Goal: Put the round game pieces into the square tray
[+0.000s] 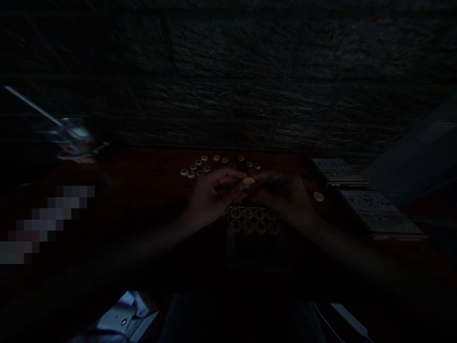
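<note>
Between the fingertips of my left hand point(214, 193) and my right hand point(285, 193) is a round xiangqi piece point(249, 181), its pale face up. Both hands are closed in a pinch around it. Just below them lies a shallow box point(230, 252), with two rows of marked xiangqi pieces point(247, 226) at its far end. My right hand hides part of the upper row. Beyond my hands, several loose pieces point(199, 162) are scattered on the dark reddish table point(153, 166). One more piece point(319, 196) lies right of my right hand.
Two flat boxes with printed tops, a farther one point(335, 166) and a nearer one point(378, 209), lie at the right. A clear cup with a straw point(73, 136) stands at the far left. A rough block wall point(228, 95) rises behind the table. The light is very dim.
</note>
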